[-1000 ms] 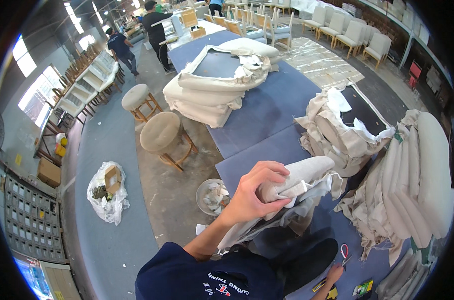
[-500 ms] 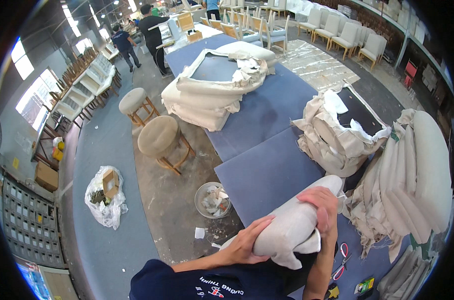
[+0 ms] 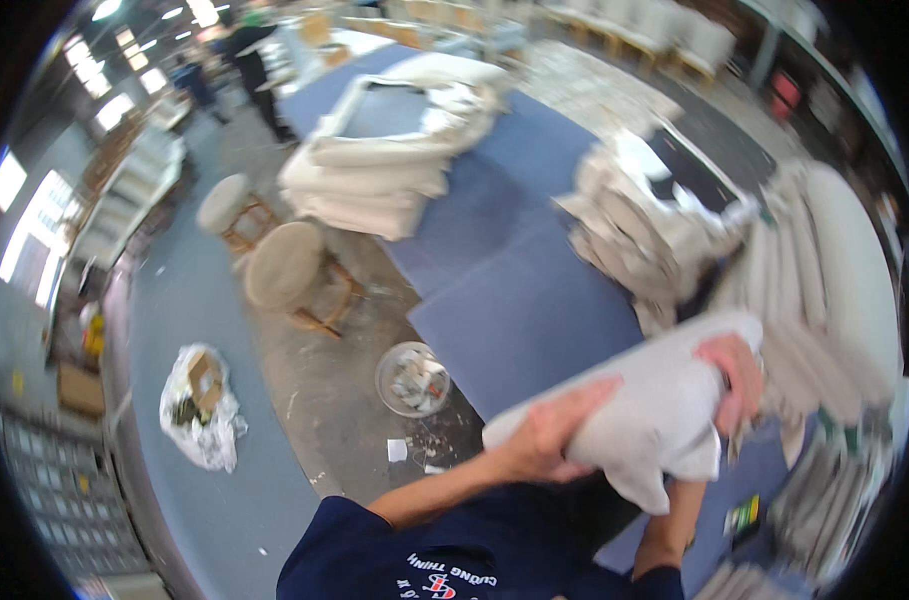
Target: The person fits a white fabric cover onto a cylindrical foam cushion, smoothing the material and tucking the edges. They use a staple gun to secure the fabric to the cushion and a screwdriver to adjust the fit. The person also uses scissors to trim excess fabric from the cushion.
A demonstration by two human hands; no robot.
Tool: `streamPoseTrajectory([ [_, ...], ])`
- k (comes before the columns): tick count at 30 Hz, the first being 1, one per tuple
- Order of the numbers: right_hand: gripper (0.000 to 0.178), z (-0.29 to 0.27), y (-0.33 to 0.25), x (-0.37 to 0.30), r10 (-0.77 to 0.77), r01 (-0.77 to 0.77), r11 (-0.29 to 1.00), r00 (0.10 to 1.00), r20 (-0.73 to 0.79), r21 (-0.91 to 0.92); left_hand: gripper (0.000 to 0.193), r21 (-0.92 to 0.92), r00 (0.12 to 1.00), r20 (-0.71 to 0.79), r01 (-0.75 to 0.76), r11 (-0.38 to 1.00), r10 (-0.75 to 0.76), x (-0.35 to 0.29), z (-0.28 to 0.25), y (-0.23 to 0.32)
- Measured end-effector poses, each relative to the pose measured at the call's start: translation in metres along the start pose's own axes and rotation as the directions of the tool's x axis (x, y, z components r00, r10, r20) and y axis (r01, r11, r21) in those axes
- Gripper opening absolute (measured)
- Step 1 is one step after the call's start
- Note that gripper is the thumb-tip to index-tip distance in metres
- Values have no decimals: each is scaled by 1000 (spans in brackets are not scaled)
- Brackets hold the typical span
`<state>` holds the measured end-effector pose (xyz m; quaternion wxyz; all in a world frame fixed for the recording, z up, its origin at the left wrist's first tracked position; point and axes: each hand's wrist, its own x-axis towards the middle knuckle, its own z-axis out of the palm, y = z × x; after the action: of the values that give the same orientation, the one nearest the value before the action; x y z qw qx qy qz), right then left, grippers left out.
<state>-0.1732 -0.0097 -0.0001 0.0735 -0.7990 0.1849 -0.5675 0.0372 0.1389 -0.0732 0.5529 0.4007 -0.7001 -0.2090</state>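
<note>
A beige fabric-covered seat pad (image 3: 644, 405) is held up in front of my body, over the near edge of the blue table. Loose cloth hangs from its lower right side. My left hand (image 3: 559, 430) grips its near left part, with the fingers over the top. My right hand (image 3: 734, 380) is wrapped round its right end, blurred by motion. To the right lies a row of similar beige padded pieces (image 3: 809, 290) with frayed cloth edges. Just beyond the pad, a stack of covered pads (image 3: 634, 245) shows a black underside on top.
On the blue table (image 3: 524, 300), another pile of beige pads (image 3: 364, 195) stands farther off. Left of it are two round stools (image 3: 286, 265). A bucket of scraps (image 3: 412, 380) and a plastic bag (image 3: 202, 410) sit on the floor. A small green-yellow box (image 3: 742, 515) lies near my right forearm.
Both hands have carried the seat pad to the right and turned it so its broad side shows more. My head view has shifted, and the scissors seen earlier are out of sight.
</note>
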Motion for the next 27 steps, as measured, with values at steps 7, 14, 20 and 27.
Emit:
streamPoseTrajectory([
  [7,32,33,36,-60,18,7,932,998,67,-362,91,147,998,50,24,989,-31,45,-51,72],
  [14,38,45,22,-80,-75,33,924,993,-96,-382,92,-229,949,275,-88,970,151,74,2,83],
  [20,40,45,18,-78,-58,13,927,993,-107,-375,93,-537,857,402,-64,841,322,86,31,102],
  [27,36,48,20,-83,-35,7,937,997,-74,-348,94,-777,770,464,117,618,438,89,47,107],
])
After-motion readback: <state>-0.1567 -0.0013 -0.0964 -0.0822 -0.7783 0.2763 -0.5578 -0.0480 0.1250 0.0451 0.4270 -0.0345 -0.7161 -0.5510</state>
